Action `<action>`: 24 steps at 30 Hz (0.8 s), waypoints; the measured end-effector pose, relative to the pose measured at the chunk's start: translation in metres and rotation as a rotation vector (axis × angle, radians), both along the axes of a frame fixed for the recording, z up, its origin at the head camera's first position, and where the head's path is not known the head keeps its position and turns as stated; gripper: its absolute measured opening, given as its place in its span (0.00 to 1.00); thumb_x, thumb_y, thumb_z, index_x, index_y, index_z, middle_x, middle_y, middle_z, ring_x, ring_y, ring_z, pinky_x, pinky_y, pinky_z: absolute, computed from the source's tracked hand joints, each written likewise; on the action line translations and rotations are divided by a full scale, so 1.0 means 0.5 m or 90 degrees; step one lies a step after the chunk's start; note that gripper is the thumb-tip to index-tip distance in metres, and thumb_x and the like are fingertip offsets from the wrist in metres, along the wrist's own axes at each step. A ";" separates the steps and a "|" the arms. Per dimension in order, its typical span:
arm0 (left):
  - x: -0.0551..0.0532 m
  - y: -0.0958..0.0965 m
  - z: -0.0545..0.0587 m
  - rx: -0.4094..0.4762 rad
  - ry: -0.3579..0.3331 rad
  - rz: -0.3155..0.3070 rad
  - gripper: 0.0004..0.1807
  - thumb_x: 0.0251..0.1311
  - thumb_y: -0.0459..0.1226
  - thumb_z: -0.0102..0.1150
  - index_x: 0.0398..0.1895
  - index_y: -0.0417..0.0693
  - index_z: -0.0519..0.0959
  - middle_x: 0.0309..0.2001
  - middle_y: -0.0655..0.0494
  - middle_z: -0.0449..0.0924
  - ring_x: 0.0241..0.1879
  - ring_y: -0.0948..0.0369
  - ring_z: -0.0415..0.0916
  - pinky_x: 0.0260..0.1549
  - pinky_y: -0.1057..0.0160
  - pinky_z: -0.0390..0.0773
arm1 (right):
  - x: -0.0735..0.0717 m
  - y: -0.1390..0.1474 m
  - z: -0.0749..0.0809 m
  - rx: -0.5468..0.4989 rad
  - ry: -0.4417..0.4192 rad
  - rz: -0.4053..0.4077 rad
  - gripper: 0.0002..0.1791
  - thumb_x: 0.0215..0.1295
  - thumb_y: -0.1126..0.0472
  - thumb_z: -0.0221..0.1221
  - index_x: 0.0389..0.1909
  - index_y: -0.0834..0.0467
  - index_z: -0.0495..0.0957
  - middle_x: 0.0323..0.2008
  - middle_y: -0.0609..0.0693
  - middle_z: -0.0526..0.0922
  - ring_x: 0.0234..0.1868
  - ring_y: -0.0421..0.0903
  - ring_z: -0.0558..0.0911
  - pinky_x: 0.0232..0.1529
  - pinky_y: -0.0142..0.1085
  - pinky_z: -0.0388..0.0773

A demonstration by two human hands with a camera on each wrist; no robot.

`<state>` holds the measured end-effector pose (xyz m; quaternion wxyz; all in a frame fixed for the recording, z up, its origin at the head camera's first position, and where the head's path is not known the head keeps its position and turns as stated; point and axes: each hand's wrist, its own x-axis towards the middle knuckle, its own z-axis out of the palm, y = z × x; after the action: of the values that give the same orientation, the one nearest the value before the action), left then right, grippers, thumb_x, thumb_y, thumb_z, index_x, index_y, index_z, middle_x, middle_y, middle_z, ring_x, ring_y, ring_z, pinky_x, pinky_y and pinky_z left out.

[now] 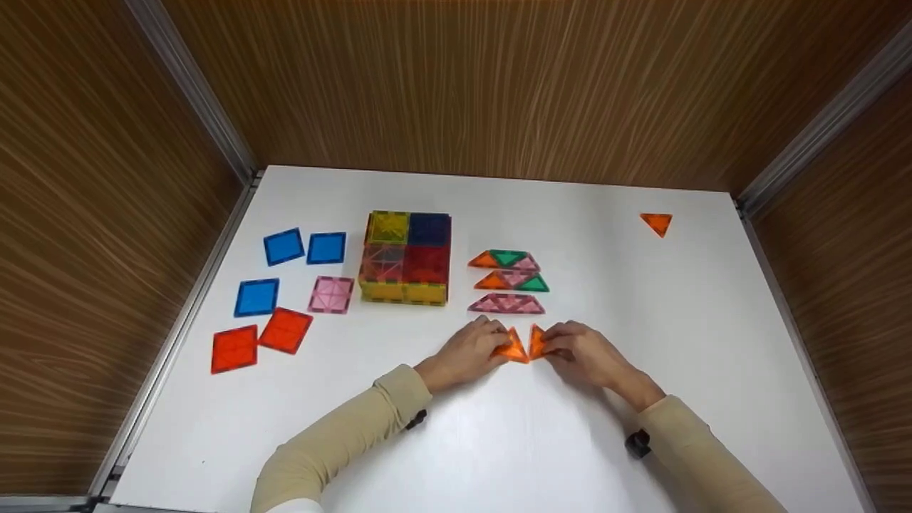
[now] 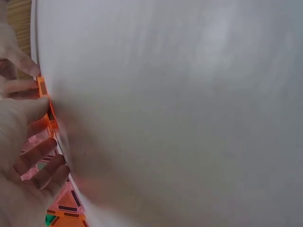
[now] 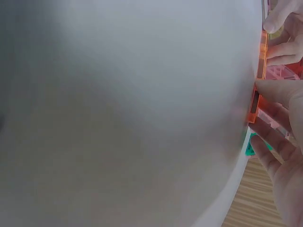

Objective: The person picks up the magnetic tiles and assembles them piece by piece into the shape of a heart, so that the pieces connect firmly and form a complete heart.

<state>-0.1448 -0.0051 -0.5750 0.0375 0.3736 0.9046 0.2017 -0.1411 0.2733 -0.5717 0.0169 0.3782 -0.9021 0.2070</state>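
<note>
Between thumb and fingers, my left hand (image 1: 467, 353) pinches an orange triangular magnetic tile (image 1: 513, 349). A second orange triangular tile (image 1: 536, 342) is pinched by my right hand (image 1: 588, 354). Their lower corners meet or nearly meet, leaving a V-shaped gap above. Fingers cover parts of both tiles. Just beyond lies a trapezoid strip of pink triangles (image 1: 506, 305). Behind it are a strip of orange, pink and green triangles (image 1: 513, 281) and another with green in its middle (image 1: 507, 258). In the left wrist view, the orange tile (image 2: 51, 113) shows edge-on at the left thumb.
A block of stacked square tiles (image 1: 425, 293) stands left of the strips. Farther left lie blue squares (image 1: 326, 248), a pink square (image 1: 331, 295) and red squares (image 1: 235, 349). One orange triangle (image 1: 658, 224) lies at the back right. Wood-grain walls (image 1: 456, 92) enclose the white table (image 1: 499, 456).
</note>
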 end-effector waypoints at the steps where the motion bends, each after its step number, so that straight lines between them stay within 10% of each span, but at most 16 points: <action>1: -0.001 0.000 -0.001 0.001 0.005 -0.002 0.16 0.75 0.47 0.62 0.55 0.48 0.87 0.58 0.52 0.84 0.56 0.55 0.77 0.62 0.58 0.79 | -0.001 -0.003 0.000 0.001 -0.002 0.001 0.09 0.63 0.65 0.73 0.43 0.56 0.92 0.49 0.52 0.90 0.51 0.50 0.87 0.54 0.46 0.87; 14: -0.011 -0.001 -0.004 0.015 0.017 -0.005 0.13 0.73 0.47 0.64 0.50 0.51 0.88 0.53 0.55 0.86 0.51 0.56 0.77 0.58 0.60 0.79 | -0.013 -0.031 -0.002 -0.014 0.017 0.041 0.08 0.60 0.64 0.75 0.41 0.56 0.93 0.48 0.53 0.90 0.50 0.51 0.87 0.54 0.47 0.87; 24: -0.009 0.000 -0.003 0.006 0.016 -0.012 0.14 0.74 0.47 0.63 0.51 0.50 0.88 0.54 0.53 0.86 0.52 0.54 0.78 0.58 0.59 0.80 | -0.043 0.046 0.007 -0.104 -0.059 -0.124 0.12 0.62 0.65 0.74 0.47 0.59 0.90 0.52 0.56 0.89 0.55 0.57 0.86 0.58 0.55 0.85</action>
<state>-0.1494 -0.0053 -0.5764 0.0260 0.3851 0.9003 0.2010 -0.1625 0.2965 -0.5681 0.0258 0.2764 -0.9144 0.2946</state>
